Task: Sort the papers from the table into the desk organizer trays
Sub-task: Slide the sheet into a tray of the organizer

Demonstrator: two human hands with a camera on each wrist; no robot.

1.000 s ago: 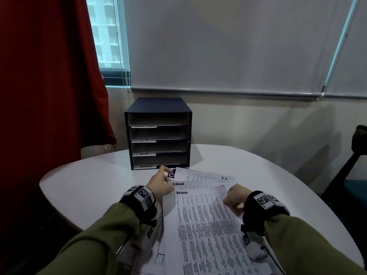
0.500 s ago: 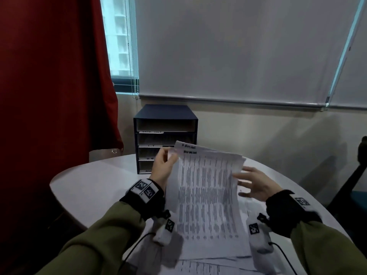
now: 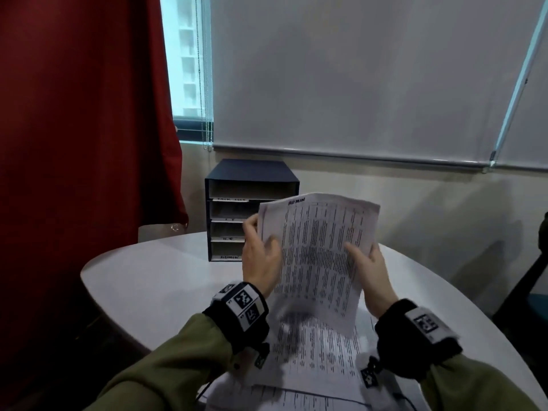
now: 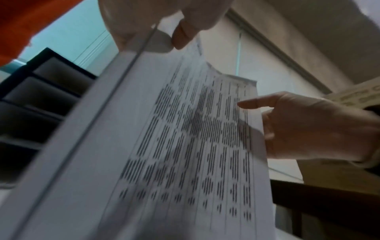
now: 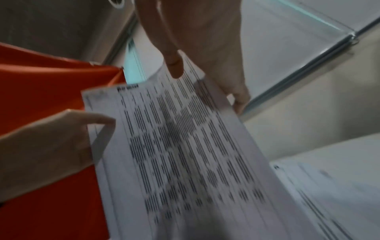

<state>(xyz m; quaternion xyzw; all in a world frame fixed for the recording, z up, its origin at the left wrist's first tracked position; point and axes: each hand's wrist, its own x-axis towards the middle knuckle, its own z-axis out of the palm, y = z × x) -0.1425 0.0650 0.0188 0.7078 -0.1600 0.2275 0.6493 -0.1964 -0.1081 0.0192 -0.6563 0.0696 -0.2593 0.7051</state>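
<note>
I hold a printed sheet (image 3: 318,253) with columns of text and a handwritten heading up in the air, above the table. My left hand (image 3: 261,253) pinches its left edge, thumb on the front. My right hand (image 3: 369,262) grips its right edge the same way. The left wrist view shows the sheet (image 4: 185,146) between thumb and fingers; the right wrist view shows the same sheet (image 5: 185,154). Behind it stands the dark blue desk organizer (image 3: 252,185) with several labelled trays, partly hidden by the sheet. More papers (image 3: 311,360) lie on the white table (image 3: 154,280) below my wrists.
A red curtain (image 3: 83,129) hangs at the left, close to the table's edge. Lowered grey blinds (image 3: 355,72) cover the window behind the organizer. A dark chair (image 3: 530,280) stands at the far right. Bare tabletop lies left of the organizer.
The sheet lay on the pile a second ago; my left hand lifted it upright. My right hand, open beside it half a second ago, now grips its right edge.
</note>
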